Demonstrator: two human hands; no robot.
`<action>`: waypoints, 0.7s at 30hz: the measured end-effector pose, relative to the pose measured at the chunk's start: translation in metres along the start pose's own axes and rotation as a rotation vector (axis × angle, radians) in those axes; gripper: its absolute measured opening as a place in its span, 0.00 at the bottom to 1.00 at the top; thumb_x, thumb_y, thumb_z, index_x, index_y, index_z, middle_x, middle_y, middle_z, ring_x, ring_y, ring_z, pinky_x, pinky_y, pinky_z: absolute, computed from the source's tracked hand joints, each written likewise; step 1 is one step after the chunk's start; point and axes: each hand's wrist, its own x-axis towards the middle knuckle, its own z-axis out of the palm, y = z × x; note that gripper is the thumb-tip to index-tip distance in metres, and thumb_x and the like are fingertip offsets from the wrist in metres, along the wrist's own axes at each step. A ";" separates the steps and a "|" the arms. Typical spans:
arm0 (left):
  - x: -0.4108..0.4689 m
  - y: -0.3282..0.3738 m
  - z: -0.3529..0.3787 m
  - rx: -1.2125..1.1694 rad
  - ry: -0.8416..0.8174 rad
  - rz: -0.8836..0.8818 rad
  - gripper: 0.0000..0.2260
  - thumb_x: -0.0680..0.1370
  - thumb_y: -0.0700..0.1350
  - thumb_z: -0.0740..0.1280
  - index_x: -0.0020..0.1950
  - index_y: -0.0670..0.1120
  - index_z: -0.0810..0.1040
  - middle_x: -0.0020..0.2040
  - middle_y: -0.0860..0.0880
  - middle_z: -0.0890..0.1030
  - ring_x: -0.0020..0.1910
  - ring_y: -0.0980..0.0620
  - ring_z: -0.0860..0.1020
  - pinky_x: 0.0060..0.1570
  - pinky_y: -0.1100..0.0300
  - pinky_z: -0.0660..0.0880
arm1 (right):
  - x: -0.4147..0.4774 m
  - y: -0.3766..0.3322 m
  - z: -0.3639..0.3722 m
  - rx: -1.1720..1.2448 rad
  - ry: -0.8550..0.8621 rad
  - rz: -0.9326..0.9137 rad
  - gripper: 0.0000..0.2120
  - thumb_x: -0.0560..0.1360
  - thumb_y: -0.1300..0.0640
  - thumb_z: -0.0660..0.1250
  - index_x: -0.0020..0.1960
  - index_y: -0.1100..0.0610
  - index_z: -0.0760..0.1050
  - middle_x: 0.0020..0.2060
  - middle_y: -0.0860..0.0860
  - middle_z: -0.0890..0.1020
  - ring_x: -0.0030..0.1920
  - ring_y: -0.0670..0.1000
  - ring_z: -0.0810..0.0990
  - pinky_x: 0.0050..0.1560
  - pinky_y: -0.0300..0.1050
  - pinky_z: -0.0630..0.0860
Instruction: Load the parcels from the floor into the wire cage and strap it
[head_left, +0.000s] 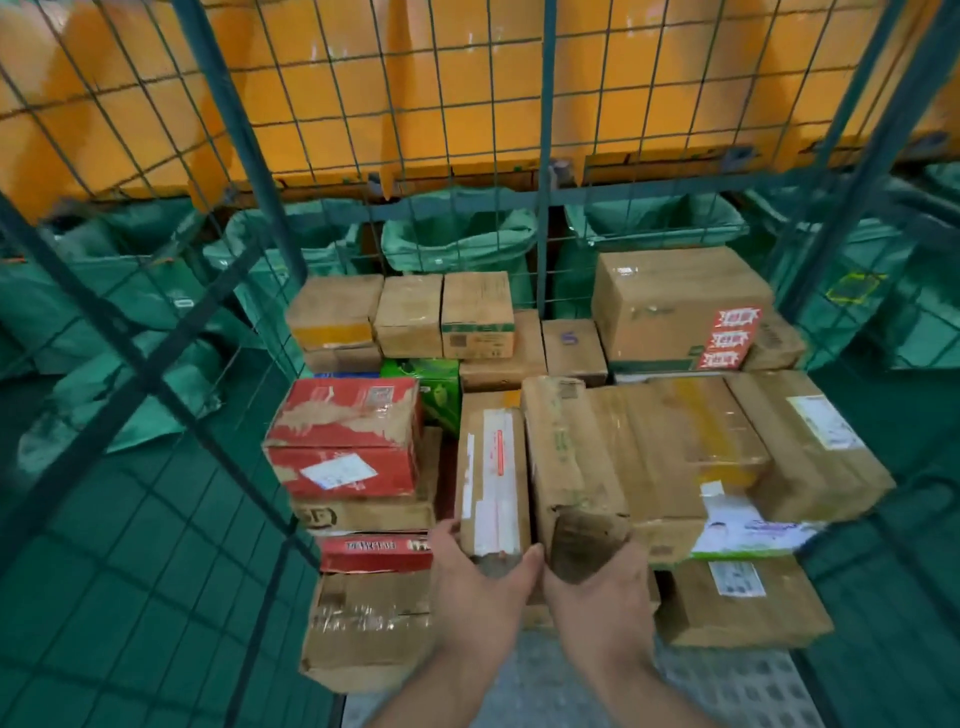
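Note:
I look down into the green wire cage, which holds many stacked parcels. My left hand grips the near end of a narrow brown box with a white and red label, standing on edge in the middle. My right hand holds the near end of a long worn cardboard box right beside it. A red box sits on the stack to the left. A large taped carton lies to the right, and a big box with red stickers stands at the back right.
Small brown boxes line the cage's back. A green box sits behind the red one. Green sacks hang under orange chutes beyond the mesh. The cage floor plate shows near my forearms. Green floor lies left.

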 end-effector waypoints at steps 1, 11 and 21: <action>0.012 0.001 0.005 0.014 -0.010 0.007 0.39 0.60 0.64 0.80 0.63 0.59 0.63 0.55 0.55 0.80 0.53 0.56 0.81 0.55 0.53 0.80 | 0.009 -0.004 0.005 -0.019 0.011 0.014 0.43 0.62 0.31 0.76 0.63 0.55 0.62 0.59 0.56 0.77 0.63 0.61 0.77 0.58 0.53 0.77; 0.124 0.046 0.069 0.019 -0.105 0.051 0.35 0.68 0.54 0.82 0.65 0.50 0.65 0.52 0.54 0.78 0.45 0.61 0.78 0.40 0.74 0.75 | 0.114 -0.061 0.029 -0.092 0.183 0.069 0.39 0.61 0.27 0.75 0.51 0.47 0.53 0.54 0.57 0.78 0.57 0.63 0.80 0.50 0.55 0.79; 0.235 0.073 0.174 -0.030 -0.005 0.036 0.34 0.70 0.60 0.78 0.65 0.55 0.60 0.55 0.53 0.79 0.49 0.53 0.81 0.47 0.56 0.81 | 0.263 -0.061 0.059 0.016 0.118 0.066 0.44 0.61 0.32 0.79 0.61 0.53 0.60 0.59 0.57 0.78 0.59 0.61 0.81 0.52 0.51 0.78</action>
